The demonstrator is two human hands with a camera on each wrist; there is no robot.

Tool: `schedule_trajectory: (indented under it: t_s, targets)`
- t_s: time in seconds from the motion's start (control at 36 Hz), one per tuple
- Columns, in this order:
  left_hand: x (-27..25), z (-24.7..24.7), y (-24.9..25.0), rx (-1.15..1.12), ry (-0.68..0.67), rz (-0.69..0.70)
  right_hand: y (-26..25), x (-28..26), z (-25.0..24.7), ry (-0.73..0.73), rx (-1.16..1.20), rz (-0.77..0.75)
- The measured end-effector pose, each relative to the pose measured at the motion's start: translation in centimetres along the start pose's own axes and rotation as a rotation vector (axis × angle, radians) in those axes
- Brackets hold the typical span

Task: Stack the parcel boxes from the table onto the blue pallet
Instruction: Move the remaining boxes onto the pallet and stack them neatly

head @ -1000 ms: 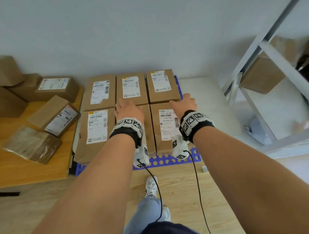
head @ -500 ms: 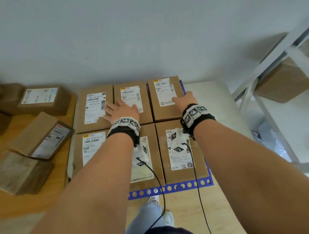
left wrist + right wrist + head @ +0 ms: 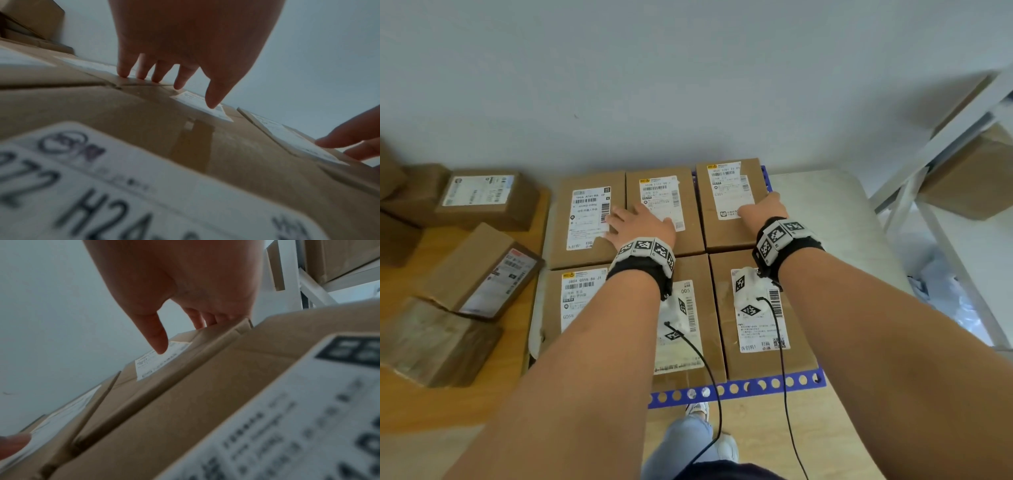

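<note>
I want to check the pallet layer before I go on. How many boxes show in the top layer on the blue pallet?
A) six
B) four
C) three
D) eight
A: the head view shows two rows of three boxes on the pallet, a far row from the left box to the right box and a near row below it.

I see six parcel boxes [image 3: 734,202] packed together on the blue pallet [image 3: 736,389]; more loose boxes [image 3: 482,274] lie on the wooden table [image 3: 421,407] beside it.
</note>
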State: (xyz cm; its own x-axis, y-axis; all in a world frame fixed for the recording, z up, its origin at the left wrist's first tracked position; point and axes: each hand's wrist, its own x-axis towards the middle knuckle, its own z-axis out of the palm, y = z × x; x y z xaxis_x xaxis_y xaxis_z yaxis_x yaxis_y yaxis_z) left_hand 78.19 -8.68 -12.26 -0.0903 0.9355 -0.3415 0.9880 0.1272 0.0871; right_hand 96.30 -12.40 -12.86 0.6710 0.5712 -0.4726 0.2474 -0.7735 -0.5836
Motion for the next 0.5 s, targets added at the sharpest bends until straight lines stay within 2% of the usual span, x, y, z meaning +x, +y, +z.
schedule_trajectory:
  t_s: [0.22,0.36,0.5]
  targets:
    - [-1.5,-1.3,-1.4,-0.014,-0.016,0.069,-0.8,-2.4,-0.9,0.055,-0.13,-0.106]
    - [-3.5,-2.0,-3.3,-0.032,0.054,0.126,-1.2,-6.0,-0.6,0.029,-0.129,-0.223]
    - [-6.2,-2.8,-6.9,-0.05,0.095,0.096,-1.2,-10.3,-0.1,-0.033,-0.168,-0.31]
